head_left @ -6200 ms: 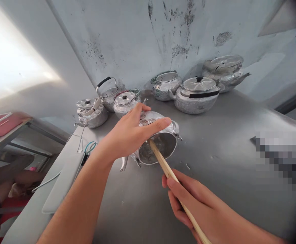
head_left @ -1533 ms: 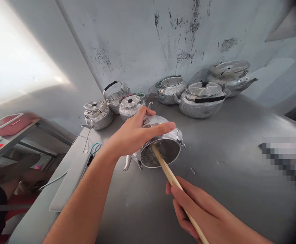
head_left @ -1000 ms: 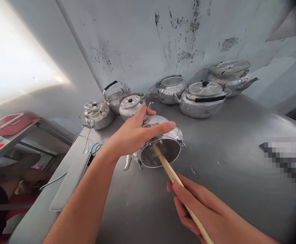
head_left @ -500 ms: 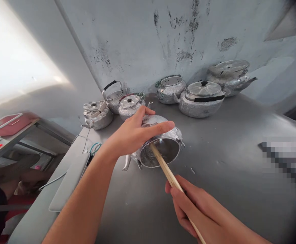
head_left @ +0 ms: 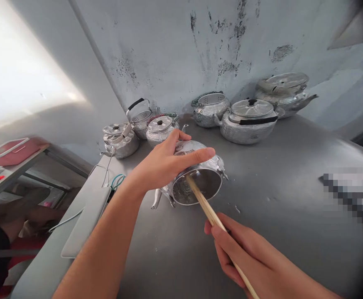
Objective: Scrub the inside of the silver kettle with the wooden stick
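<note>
A silver, dented-looking metal kettle lies tipped on its side on the table, its wide round mouth facing me. My left hand is closed over its upper side, with the thumb stretched along the body above the rim. A slim spout sticks out low on the left. My right hand grips a pale wooden stick with the fingers wrapped round it. The stick's far end is inside the kettle, near the left part of the inner wall; whether it touches the wall I cannot tell.
Several silver kettles stand behind, among them a lidded one with a black handle. A grey laptop with cables lies left on the metal table. A pink basket sits on a side table; a person's legs show below.
The whole view has shifted very slightly. Both hands, the kettle and the stick hold almost the same positions relative to one another.
</note>
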Available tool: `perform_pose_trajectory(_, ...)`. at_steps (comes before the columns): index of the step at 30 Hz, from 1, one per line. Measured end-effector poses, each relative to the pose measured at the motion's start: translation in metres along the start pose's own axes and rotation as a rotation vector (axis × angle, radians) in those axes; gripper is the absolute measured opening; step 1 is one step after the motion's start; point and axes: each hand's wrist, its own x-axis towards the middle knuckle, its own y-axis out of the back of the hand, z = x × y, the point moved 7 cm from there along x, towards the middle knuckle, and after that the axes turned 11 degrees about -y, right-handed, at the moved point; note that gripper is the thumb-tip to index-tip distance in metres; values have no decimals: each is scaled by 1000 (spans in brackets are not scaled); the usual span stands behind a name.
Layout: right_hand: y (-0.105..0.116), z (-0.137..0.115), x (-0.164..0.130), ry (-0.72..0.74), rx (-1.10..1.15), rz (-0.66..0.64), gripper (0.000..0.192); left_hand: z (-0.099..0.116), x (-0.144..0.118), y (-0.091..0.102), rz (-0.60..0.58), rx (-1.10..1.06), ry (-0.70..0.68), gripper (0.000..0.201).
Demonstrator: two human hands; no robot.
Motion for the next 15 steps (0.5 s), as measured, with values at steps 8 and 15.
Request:
perform_pose_trajectory(8,-5,4,0,-28,13,-29,49,1,-1,1,-2,4,1,72)
perform_pose_trajectory(15,-5,5,-2,-121,45,-28,45,0,-1,0,-3,3,4,72)
